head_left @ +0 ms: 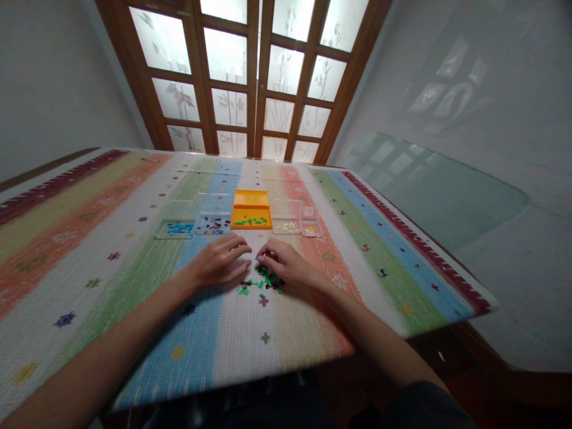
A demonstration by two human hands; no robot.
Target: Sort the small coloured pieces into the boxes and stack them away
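Striped tablecloth (134, 280), left hand (218, 262) flat and loose, right hand (286, 265) pinching small green pieces (263, 280), orange tray (251, 208) beyond

We see a home room, wooden doors (250, 77) with frosted floral glass, striped tablecloth (111, 238) on our table, plain plastered walls (49, 77)

my left hand (221, 261) rests palm-down on the striped tablecloth (111, 250). my right hand (286, 265) touches a small pile of green and dark pieces (263, 280). beyond: an orange tray (251, 210) between clear trays (176, 227).
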